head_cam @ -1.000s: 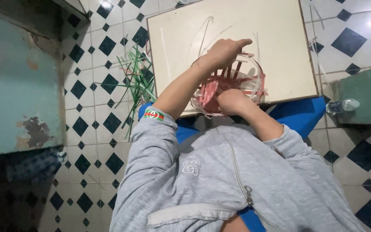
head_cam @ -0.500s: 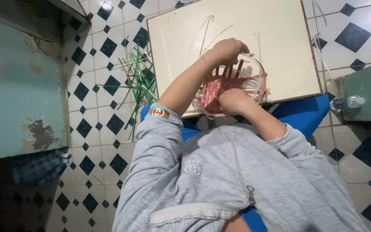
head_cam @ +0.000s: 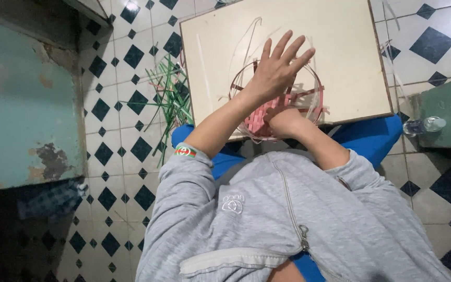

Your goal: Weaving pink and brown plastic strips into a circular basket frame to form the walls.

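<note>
Woven basket (head_cam: 267,117) sits on the surface (head_cam: 340,47), at its near edge. Left hand (head_cam: 277,73) spread over basket, right hand (head_cam: 283,121) at its near rim. Loose strips (head_cam: 170,96) on floor left of surface; bottle (head_cam: 421,125) on floor to the right.

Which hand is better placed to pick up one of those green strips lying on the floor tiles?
Probably the left hand: its arm is on the side of the green strips, fingers spread open. The right hand is curled on the pink woven basket, farther away.
</note>
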